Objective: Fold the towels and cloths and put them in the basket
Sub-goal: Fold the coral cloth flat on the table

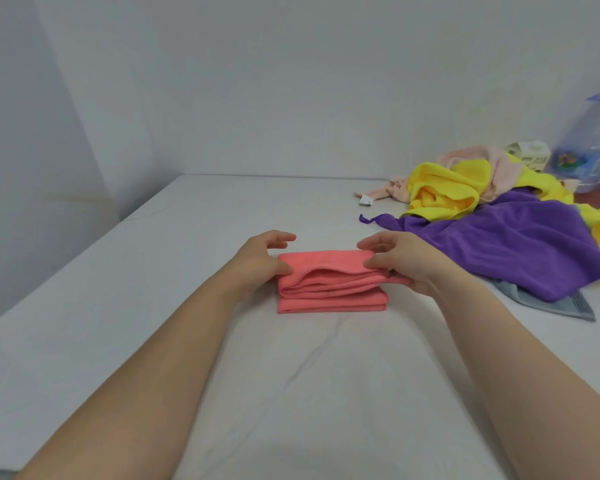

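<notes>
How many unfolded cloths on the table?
4 visible, heaped at right: purple cloth in front, yellow cloth on it, pale pink cloth behind, grey cloth under the purple. More may be hidden.

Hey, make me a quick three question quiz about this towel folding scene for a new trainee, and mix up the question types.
1. True or false: the coral cloth on the table lies folded in layers.
2. Which cloth lies over the grey-blue cloth? A yellow, B purple, C pale pink.
3. Fill in: the unfolded pile lies nearer the ____ hand.
Key: 1 true; 2 B, the purple cloth; 3 right hand.
</notes>
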A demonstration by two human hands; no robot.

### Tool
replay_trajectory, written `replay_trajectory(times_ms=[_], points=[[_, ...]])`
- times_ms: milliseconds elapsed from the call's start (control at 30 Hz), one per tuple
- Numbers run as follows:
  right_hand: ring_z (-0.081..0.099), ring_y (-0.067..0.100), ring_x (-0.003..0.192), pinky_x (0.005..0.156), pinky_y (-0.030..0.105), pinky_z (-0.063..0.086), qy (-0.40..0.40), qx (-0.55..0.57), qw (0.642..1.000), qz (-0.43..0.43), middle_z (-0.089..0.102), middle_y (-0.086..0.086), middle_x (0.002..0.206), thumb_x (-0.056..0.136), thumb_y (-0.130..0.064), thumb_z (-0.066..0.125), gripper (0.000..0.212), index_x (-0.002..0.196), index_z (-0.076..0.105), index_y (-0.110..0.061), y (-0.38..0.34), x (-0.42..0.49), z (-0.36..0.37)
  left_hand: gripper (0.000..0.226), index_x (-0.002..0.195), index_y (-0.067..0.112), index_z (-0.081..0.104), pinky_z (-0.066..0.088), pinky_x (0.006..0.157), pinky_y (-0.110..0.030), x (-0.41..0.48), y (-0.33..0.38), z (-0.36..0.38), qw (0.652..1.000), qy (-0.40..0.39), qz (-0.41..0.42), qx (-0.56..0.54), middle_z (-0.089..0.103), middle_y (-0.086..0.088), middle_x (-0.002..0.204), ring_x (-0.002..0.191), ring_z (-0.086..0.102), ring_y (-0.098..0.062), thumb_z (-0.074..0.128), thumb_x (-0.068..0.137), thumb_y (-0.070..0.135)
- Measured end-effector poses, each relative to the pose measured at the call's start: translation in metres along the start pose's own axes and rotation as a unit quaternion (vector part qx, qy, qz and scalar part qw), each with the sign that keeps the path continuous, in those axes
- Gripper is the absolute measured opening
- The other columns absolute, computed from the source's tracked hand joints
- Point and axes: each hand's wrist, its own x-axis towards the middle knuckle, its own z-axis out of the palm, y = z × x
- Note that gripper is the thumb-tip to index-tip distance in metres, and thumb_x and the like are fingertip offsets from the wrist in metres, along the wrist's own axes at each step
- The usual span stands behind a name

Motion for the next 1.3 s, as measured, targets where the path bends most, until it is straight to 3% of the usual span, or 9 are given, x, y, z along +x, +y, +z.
replay_trajectory(times_ms=[233,367,433,533,633,767,900,1067,1300], points=[[0.044,0.009,0.040,0.042,0.018,0.038,0.032,-0.195,0.980,-0.035,0.056,0.007,0.070,0.079,0.003,0.066,0.027,0.094,0.069,-0.019,-0.003,-0.007,0.002,0.061,0.122,0.022,0.058,0.049,0.072,-0.021,-0.004,0.002,-0.004,0.995,-0.083,0.010,0.051,0.050,-0.001,0.129,0.077,0.055,-0.011,0.051,0.079,-0.019],[0.045,0.008,0.053,0.040,0.008,0.032,0.035,-0.306,0.950,-0.057,0.057,0.004,0.092,0.075,-0.005,0.071,0.028,0.094,0.071,-0.025,-0.001,-0.007,0.009,0.059,0.113,0.027,0.064,0.045,0.069,-0.016,-0.005,0.004,-0.002,0.984,-0.097,0.024,0.145,0.057,0.002,0.114,0.081,0.055,-0.012,0.046,0.077,-0.016],[0.047,0.008,0.057,0.040,0.008,0.032,0.028,-0.331,0.941,-0.063,0.056,0.002,0.092,0.074,-0.006,0.072,0.028,0.096,0.070,-0.025,-0.001,-0.008,0.010,0.051,0.108,0.028,0.069,0.040,0.087,-0.017,-0.004,0.004,0.001,0.963,-0.061,0.060,0.254,0.053,0.006,0.125,0.108,0.053,-0.014,0.046,0.080,-0.008],[0.050,0.013,0.058,0.045,0.015,0.038,0.025,-0.356,0.932,-0.065,0.055,0.002,0.082,0.074,-0.008,0.071,0.029,0.095,0.069,-0.026,-0.002,-0.011,0.012,0.028,0.109,0.029,0.070,0.023,0.111,-0.030,-0.005,0.002,0.011,0.885,0.058,0.183,0.424,0.039,0.008,0.146,0.136,0.026,-0.018,0.052,0.090,0.019],[0.050,0.012,0.057,0.046,0.019,0.039,0.027,-0.375,0.924,-0.071,0.050,-0.004,0.078,0.074,-0.008,0.071,0.030,0.097,0.068,-0.026,-0.004,-0.011,0.015,0.048,0.143,0.027,0.039,0.010,0.118,-0.038,-0.007,-0.001,0.024,0.856,-0.043,0.199,0.475,0.016,0.004,0.158,0.146,0.004,-0.019,0.042,0.098,0.039],[0.059,0.022,0.092,0.077,0.027,0.049,0.023,-0.472,0.878,-0.071,0.051,0.004,0.115,0.078,-0.012,0.066,0.034,0.111,0.066,-0.023,-0.006,-0.013,0.015,0.064,0.152,0.027,-0.001,-0.002,0.119,-0.044,-0.011,-0.006,0.023,0.822,-0.195,0.110,0.524,-0.012,0.008,0.159,0.145,-0.018,-0.016,0.026,0.099,0.051],[0.021,0.030,0.139,0.110,0.042,0.023,0.048,-0.637,0.761,-0.115,0.014,0.009,0.156,0.093,-0.025,0.047,0.046,0.138,0.042,-0.020,-0.001,-0.014,0.025,0.071,0.151,0.026,-0.007,-0.004,0.118,-0.045,-0.014,-0.005,0.024,0.808,-0.196,0.111,0.544,-0.017,0.008,0.158,0.144,-0.022,-0.015,0.026,0.096,0.057],[-0.007,0.015,0.147,0.116,0.046,-0.002,-0.090,-0.620,0.775,-0.083,-0.010,-0.005,0.159,0.100,-0.050,0.016,0.062,0.152,-0.004,-0.023,0.026,-0.020,0.030,0.086,0.150,0.027,-0.011,-0.005,0.118,-0.044,-0.015,-0.005,0.025,0.815,-0.204,0.095,0.534,-0.021,0.013,0.156,0.142,-0.025,-0.012,0.039,0.090,0.063],[-0.012,0.010,0.146,0.117,0.043,-0.005,-0.105,-0.570,0.806,-0.122,-0.012,-0.011,0.158,0.087,-0.066,0.038,0.084,0.151,-0.004,-0.031,0.037,-0.028,0.007,0.087,0.150,0.032,-0.011,-0.005,0.118,-0.045,-0.012,-0.007,0.022,0.817,-0.218,0.101,0.523,-0.023,0.013,0.155,0.142,-0.026,-0.011,0.045,0.089,0.060]])
